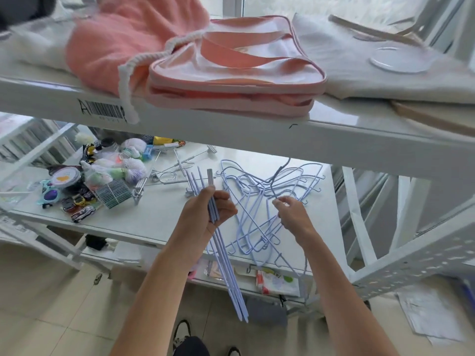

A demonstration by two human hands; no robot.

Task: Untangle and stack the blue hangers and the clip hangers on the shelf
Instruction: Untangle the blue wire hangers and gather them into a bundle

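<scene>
A tangle of light blue wire hangers (pixel 259 201) lies on the white middle shelf (pixel 154 217), some reaching over its front edge. My left hand (pixel 205 214) grips a bundle of blue hangers (pixel 226 268) seen edge-on, their long ends pointing down past the shelf edge. My right hand (pixel 290 214) pinches a wire of the tangled pile near its centre. Metal clip hangers (pixel 174 170) lie further back on the shelf, left of the blue pile.
Small toys, sunglasses and bagged items (pixel 97 181) crowd the shelf's left side. The upper shelf (pixel 231 129) overhangs close above, holding a pink bag (pixel 231 78), pink cloth and a white plate (pixel 401 60). Papers lie on the lower shelf and tiled floor.
</scene>
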